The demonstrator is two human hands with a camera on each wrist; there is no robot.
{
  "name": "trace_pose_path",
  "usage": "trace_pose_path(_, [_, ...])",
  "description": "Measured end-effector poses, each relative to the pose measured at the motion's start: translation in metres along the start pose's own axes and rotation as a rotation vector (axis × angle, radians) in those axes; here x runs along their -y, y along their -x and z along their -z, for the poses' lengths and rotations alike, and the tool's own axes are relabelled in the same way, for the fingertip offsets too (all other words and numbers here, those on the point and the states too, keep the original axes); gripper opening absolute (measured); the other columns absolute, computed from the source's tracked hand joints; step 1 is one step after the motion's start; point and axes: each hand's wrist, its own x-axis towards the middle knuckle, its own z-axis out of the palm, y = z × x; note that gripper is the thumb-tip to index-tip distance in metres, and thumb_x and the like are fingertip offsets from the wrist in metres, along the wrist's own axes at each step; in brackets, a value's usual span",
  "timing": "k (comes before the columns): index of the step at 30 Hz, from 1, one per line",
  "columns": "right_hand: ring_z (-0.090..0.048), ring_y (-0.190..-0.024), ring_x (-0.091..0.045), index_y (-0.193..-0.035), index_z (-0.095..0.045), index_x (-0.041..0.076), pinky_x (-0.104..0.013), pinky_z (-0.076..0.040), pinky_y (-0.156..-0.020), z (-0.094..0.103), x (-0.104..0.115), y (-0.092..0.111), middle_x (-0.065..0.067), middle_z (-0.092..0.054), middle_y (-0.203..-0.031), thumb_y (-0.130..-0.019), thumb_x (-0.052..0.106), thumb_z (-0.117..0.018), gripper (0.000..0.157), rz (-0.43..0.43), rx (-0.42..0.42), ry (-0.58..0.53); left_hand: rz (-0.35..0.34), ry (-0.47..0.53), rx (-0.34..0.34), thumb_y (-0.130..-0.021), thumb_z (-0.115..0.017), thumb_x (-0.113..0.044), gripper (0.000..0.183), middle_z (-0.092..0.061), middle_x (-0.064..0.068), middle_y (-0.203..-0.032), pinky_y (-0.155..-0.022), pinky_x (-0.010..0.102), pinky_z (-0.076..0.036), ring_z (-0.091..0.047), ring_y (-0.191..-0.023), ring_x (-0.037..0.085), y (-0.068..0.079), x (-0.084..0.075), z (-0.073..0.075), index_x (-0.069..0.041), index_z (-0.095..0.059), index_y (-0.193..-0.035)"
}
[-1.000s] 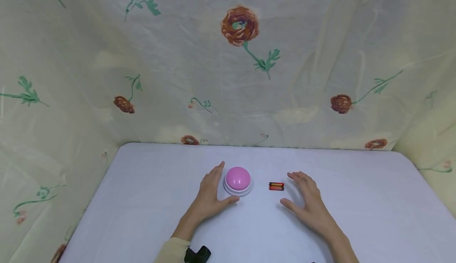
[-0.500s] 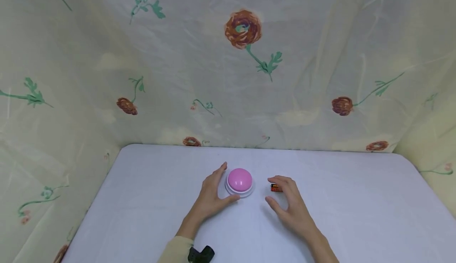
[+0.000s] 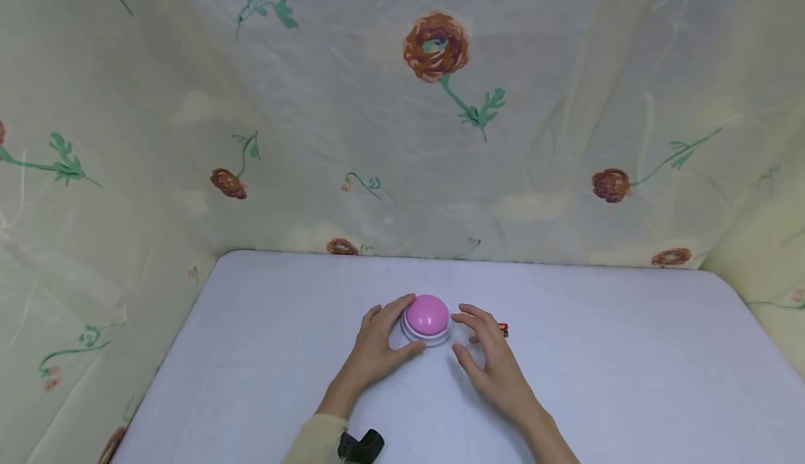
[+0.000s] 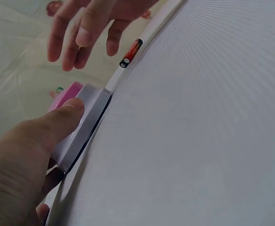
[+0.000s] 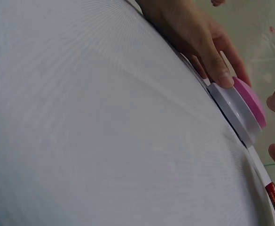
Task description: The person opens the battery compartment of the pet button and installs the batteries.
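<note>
A round push button (image 3: 428, 316) with a pink dome and a white base sits on the table. My left hand (image 3: 379, 345) holds its base from the left, the thumb at the near side and the fingers round the far side. In the left wrist view the thumb presses on the rim of the white base (image 4: 91, 110). My right hand (image 3: 490, 359) hovers just right of the button, fingers loosely bent and apart from it, holding nothing. Small red and black batteries (image 3: 504, 329) lie behind the right hand, mostly hidden in the head view; the left wrist view shows a battery (image 4: 131, 53) lying on the cloth.
A white cloth covers the table (image 3: 283, 324), whose corners are rounded. Behind it and at both sides hangs a pale curtain (image 3: 352, 100) with a flower print. A black strap-like device (image 3: 361, 446) is on the left wrist.
My right hand has moved left, past the batteries and up to the button, now covering most of them. The left hand's fingers have closed in on the button's base.
</note>
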Motion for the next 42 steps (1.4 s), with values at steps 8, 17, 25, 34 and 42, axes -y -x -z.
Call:
trace_pose_path(8, [-0.047, -0.118, -0.02, -0.133, -0.049, 0.012, -0.031, -0.047, -0.086, -0.003, -0.003, -0.001, -0.009, -0.04, -0.144, -0.085, 0.008, -0.067, 0.051, -0.03, 0.03, 0.013, 0.002, -0.001, 0.008, -0.079, -0.073, -0.044, 0.076, -0.049, -0.002, -0.143, -0.112, 0.049, -0.023, -0.045, -0.132, 0.016, -0.001, -0.001, 0.0, -0.022, -0.04, -0.143])
trace_pose_path(17, [-0.046, -0.123, -0.025, -0.134, -0.048, 0.009, -0.033, -0.047, -0.089, -0.011, -0.005, -0.002, -0.015, -0.038, -0.145, -0.084, 0.006, -0.068, 0.054, -0.006, 0.038, 0.007, 0.001, -0.029, 0.001, -0.081, -0.073, -0.038, 0.071, -0.05, -0.002, -0.142, -0.112, 0.048, -0.023, -0.046, -0.131, 0.016, 0.0, -0.001, 0.0, -0.023, -0.041, -0.143])
trace_pose_path(25, [-0.042, -0.128, -0.028, -0.136, -0.046, 0.009, -0.032, -0.046, -0.092, -0.014, -0.005, -0.003, -0.017, -0.037, -0.146, -0.084, 0.005, -0.068, 0.057, -0.009, 0.054, -0.01, -0.003, -0.028, 0.001, -0.082, -0.072, -0.038, 0.07, -0.05, -0.002, -0.141, -0.111, 0.048, -0.024, -0.046, -0.13, 0.016, 0.0, -0.001, 0.0, -0.024, -0.041, -0.142])
trace_pose_path(34, [-0.038, -0.135, -0.026, -0.14, -0.042, 0.012, -0.039, -0.044, -0.098, -0.021, -0.006, -0.006, -0.015, -0.035, -0.149, -0.086, 0.009, -0.067, 0.059, -0.069, 0.106, -0.021, -0.011, -0.027, -0.012, -0.082, -0.072, -0.038, 0.069, -0.051, -0.001, -0.14, -0.111, 0.047, -0.025, -0.047, -0.13, 0.016, 0.0, -0.001, 0.0, -0.022, -0.041, -0.142])
trace_pose_path(42, [-0.036, -0.137, -0.029, -0.14, -0.042, 0.018, -0.047, -0.035, -0.105, -0.024, -0.008, -0.008, -0.013, -0.035, -0.149, -0.083, 0.01, -0.071, 0.065, -0.108, 0.11, -0.004, -0.014, -0.013, -0.012, -0.083, -0.071, -0.038, 0.067, -0.052, -0.002, -0.14, -0.111, 0.047, -0.024, -0.047, -0.13, 0.015, 0.0, 0.0, 0.0, -0.021, -0.042, -0.142])
